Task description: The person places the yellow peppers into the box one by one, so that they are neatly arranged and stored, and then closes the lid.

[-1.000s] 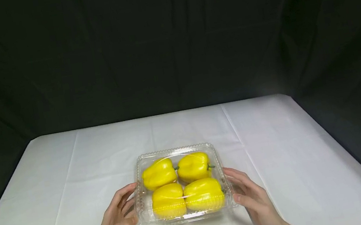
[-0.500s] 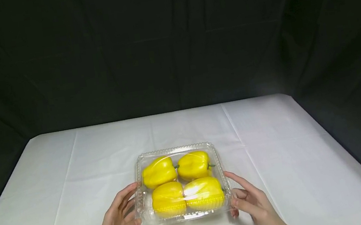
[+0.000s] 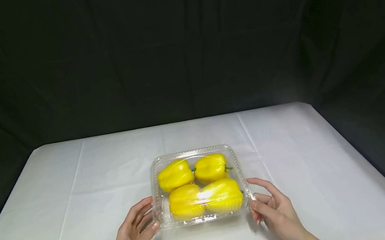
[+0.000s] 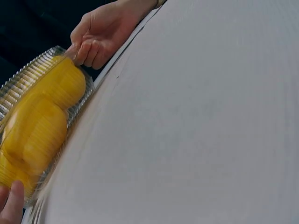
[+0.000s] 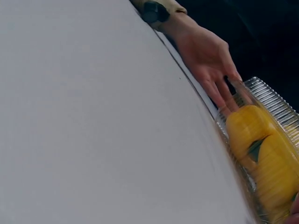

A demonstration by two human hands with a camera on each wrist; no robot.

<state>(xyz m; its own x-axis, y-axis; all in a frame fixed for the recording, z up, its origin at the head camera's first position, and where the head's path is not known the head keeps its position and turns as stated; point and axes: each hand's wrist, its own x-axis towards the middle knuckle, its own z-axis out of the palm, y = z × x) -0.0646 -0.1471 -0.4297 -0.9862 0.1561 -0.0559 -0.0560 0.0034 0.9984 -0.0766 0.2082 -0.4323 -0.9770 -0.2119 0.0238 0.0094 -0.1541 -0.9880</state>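
Note:
A clear plastic clamshell container (image 3: 204, 219) with its lid down lies between my hands, near the front of the table. Through the lid I see several yellow bell peppers (image 3: 176, 175) with green stems. My left hand (image 3: 128, 237) holds the left side, thumb on the front corner and fingers reaching under it in the right wrist view. My right hand (image 3: 281, 215) pinches the front right corner; its index finger stretches along the side while the other fingers curl. Whether the container's base touches the cloth cannot be told.
A white cloth (image 3: 80, 221) with fold creases covers the table. Black drapes (image 3: 182, 54) hang behind it and along both sides. A dark wristband (image 5: 153, 11) shows on the left wrist in the right wrist view.
Both hands have shifted the container a little to the right and away from me. The right hand's lower fingers have curled in at the corner, leaving the index finger extended.

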